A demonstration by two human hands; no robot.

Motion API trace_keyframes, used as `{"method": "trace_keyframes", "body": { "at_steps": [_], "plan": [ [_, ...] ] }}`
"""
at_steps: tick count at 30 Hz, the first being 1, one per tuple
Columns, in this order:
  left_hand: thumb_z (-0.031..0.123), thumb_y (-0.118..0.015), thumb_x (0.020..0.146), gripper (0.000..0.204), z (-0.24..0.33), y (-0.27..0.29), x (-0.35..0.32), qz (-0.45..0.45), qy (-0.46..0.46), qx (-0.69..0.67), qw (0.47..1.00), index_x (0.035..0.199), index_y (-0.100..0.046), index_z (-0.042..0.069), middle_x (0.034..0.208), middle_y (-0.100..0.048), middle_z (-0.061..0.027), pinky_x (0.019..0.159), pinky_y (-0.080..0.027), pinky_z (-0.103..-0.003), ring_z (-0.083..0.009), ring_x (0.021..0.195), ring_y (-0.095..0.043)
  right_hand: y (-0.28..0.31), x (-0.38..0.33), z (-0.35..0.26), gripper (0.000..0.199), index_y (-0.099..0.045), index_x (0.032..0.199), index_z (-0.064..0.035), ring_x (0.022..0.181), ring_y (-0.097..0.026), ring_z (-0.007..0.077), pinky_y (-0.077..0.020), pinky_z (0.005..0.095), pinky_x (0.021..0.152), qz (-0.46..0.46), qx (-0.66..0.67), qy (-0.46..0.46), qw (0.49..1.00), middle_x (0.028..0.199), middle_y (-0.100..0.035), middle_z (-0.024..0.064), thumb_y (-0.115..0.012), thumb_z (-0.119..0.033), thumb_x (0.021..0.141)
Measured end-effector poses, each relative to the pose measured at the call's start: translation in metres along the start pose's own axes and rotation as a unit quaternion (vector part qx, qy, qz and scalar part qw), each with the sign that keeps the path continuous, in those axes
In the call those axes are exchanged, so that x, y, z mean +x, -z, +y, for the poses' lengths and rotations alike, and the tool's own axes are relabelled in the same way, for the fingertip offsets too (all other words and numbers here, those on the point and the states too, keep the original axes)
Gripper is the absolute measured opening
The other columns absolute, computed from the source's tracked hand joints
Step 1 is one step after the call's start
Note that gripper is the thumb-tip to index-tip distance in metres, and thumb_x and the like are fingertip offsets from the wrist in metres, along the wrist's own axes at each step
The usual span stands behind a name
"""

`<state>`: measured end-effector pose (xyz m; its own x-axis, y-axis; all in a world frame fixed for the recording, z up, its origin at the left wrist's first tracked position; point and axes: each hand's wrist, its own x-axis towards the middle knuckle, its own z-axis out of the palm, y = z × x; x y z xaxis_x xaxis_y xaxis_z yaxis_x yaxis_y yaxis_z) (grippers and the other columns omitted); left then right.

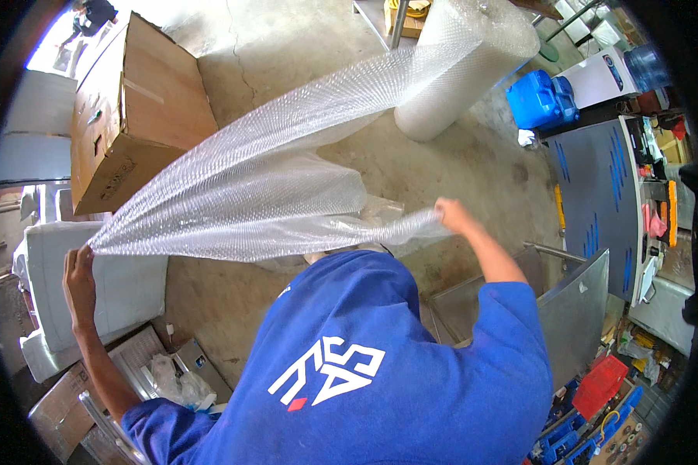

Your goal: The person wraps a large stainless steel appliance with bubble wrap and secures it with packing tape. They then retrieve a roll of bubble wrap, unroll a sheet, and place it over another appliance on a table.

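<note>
A wide sheet of clear bubble wrap (248,170) stretches across in front of me, still joined to the big upright roll of bubble wrap (465,70) at the far right. My left hand (79,279), out at the left, is closed on a bunched corner of the sheet. On the right, my right hand (456,217) grips a gathered, rope-like edge of the same sheet. Between the two hands the wrap hangs in loose folds, and its lower part is hidden behind my blue shirt (364,364).
A large cardboard box (143,108) stands at the far left, above a white wrapped block (132,287). A metal panel (570,310) rises close on my right. Farther right are a blue water jug (537,101), a grey cabinet (593,194) and a red bin (599,387).
</note>
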<state>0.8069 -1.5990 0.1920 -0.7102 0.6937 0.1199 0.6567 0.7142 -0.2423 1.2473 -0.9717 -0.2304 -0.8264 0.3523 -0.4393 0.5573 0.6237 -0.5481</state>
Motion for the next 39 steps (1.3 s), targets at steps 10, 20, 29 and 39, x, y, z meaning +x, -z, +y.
{"method": "trace_keyframes", "body": {
  "at_steps": [10,20,29,39],
  "plan": [
    [0.011,-0.055,0.097,0.014,-0.022,-0.010,-0.049,0.008,0.092,0.028,0.995,0.110,-0.059,0.006,0.098,-0.058,-0.0112,0.076,-0.049,-0.044,-0.0326,0.091,-0.060,0.222,0.121,-0.047,0.020,-0.065,0.097,-0.0001,0.084,-0.065,0.0355,-0.0493,0.0438,0.076,0.105,-0.048,0.048,0.992,0.091,-0.068,0.0189,-0.063,-0.019,0.091],
    [0.013,-0.050,0.101,0.016,-0.083,-0.027,-0.095,0.006,0.203,-0.015,0.979,0.112,-0.057,0.004,0.107,-0.060,-0.0156,0.081,-0.048,-0.044,-0.0363,0.097,-0.061,0.261,0.156,-0.056,0.024,-0.051,0.115,-0.0084,0.087,-0.066,0.0409,-0.0505,0.0507,0.077,0.224,-0.142,0.082,0.961,0.093,-0.068,0.0194,-0.058,-0.021,0.096],
    [0.016,-0.051,0.101,0.015,-0.080,-0.029,-0.123,-0.022,0.280,-0.008,0.960,0.109,-0.055,0.003,0.106,-0.060,-0.0155,0.082,-0.047,-0.045,-0.0362,0.099,-0.059,0.305,0.187,-0.126,0.065,-0.032,0.149,-0.0172,0.091,-0.066,0.0452,-0.0528,0.0506,0.081,0.256,-0.238,0.076,0.934,0.110,-0.065,0.0272,-0.064,-0.018,0.092],
    [0.014,-0.054,0.098,0.013,-0.049,-0.038,-0.158,-0.044,0.308,0.004,0.950,0.105,-0.058,0.004,0.103,-0.061,-0.0138,0.085,-0.047,-0.044,-0.0344,0.101,-0.058,0.349,0.235,-0.096,0.068,-0.039,0.149,-0.0174,0.111,-0.061,0.0423,-0.0482,0.0465,0.095,0.303,-0.182,0.119,0.928,0.115,-0.065,0.0261,-0.054,0.002,0.085]
  ]
}}
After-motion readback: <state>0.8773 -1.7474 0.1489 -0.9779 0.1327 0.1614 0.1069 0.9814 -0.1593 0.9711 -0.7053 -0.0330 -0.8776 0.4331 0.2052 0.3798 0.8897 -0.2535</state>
